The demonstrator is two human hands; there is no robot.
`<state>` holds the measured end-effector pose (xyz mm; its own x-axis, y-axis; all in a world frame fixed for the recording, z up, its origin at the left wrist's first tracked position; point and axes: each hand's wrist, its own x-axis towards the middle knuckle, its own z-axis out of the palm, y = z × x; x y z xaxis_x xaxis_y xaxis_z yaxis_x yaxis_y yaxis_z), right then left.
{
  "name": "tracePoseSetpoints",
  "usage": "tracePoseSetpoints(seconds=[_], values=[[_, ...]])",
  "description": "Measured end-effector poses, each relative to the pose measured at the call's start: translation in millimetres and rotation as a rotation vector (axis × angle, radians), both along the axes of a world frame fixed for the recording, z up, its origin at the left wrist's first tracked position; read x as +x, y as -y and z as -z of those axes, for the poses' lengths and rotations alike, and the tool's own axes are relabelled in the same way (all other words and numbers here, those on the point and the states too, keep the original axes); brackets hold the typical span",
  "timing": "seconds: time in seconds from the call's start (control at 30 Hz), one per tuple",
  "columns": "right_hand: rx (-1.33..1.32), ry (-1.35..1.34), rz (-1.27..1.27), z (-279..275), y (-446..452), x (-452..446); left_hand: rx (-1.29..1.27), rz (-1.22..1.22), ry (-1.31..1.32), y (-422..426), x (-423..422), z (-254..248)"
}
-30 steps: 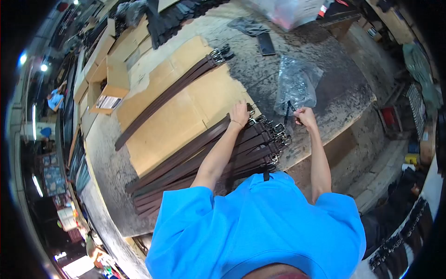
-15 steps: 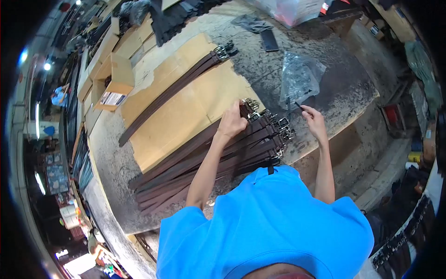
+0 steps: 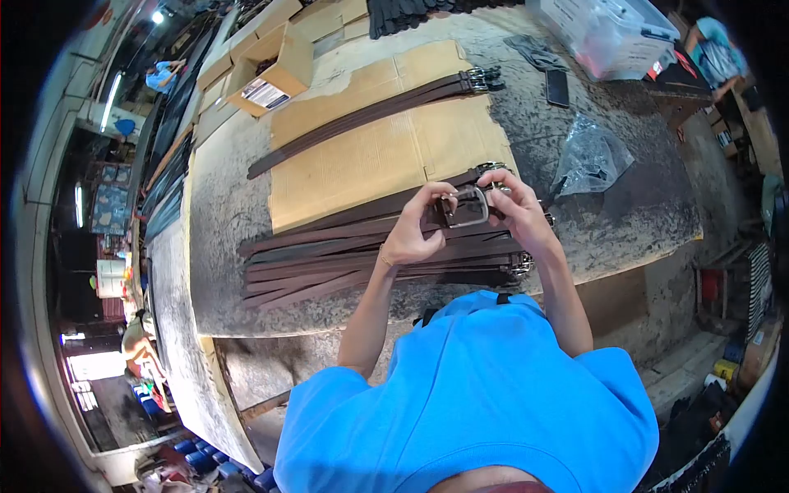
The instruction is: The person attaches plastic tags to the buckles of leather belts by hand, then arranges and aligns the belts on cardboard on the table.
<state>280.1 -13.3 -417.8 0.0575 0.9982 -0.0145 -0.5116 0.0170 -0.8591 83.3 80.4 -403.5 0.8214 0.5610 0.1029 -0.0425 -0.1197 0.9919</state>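
A dark brown belt with a square metal buckle [image 3: 483, 215] is raised over the pile between my two hands. My left hand [image 3: 412, 234] is closed on the belt at the buckle's left side, thumb and fingers pinching it. On the other side, the fingers of my right hand [image 3: 528, 215] are closed at the buckle's frame; whether they also hold a small piece is hidden. Beneath both hands lies a fanned pile of brown belts [image 3: 329, 261], buckles to the right. Farther back, a narrower bundle of belts [image 3: 362, 119] rests across the cardboard sheet [image 3: 362, 177].
A crumpled clear plastic bag [image 3: 593, 156] and a black phone [image 3: 557, 88] lie right of the cardboard. An open carton [image 3: 288, 70] stands back left, a clear plastic bin [image 3: 625, 41] back right. Other people [image 3: 717, 53] are at the far right and left. The worktable's front edge is near my body.
My right hand, holding a small dark strip earlier, has come left to the buckle. My left hand has lifted the belt's buckle end off the pile. The camera view has shifted.
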Motion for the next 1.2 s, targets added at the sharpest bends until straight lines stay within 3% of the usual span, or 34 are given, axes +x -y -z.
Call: tracePoseSetpoints(seconds=[0.1,0.13,0.23,0.3,0.7,1.0,1.07,1.2], values=[[-0.049,0.083,-0.01,-22,8,-10,-0.221,0.107,0.17,9,-7,3],[-0.005,0.137,-0.034,-27,11,-10,-0.012,0.096,0.152,6,-7,3],[0.063,0.259,-0.051,-39,15,-17,-0.028,0.116,0.051,9,-9,3],[0.059,0.569,-0.058,-50,20,-23,0.001,0.108,0.044,10,-9,7],[0.069,0.43,-0.06,-67,23,-50,-0.035,0.254,0.109,-4,-21,13],[-0.003,0.787,-0.016,-87,17,-65,-0.046,0.18,-0.018,-12,-39,6],[0.01,0.406,-0.056,-84,15,-68,-0.008,0.172,0.061,-11,-36,8],[-0.002,0.556,-0.032,-85,12,-65,-0.05,0.179,0.082,-14,-35,13]])
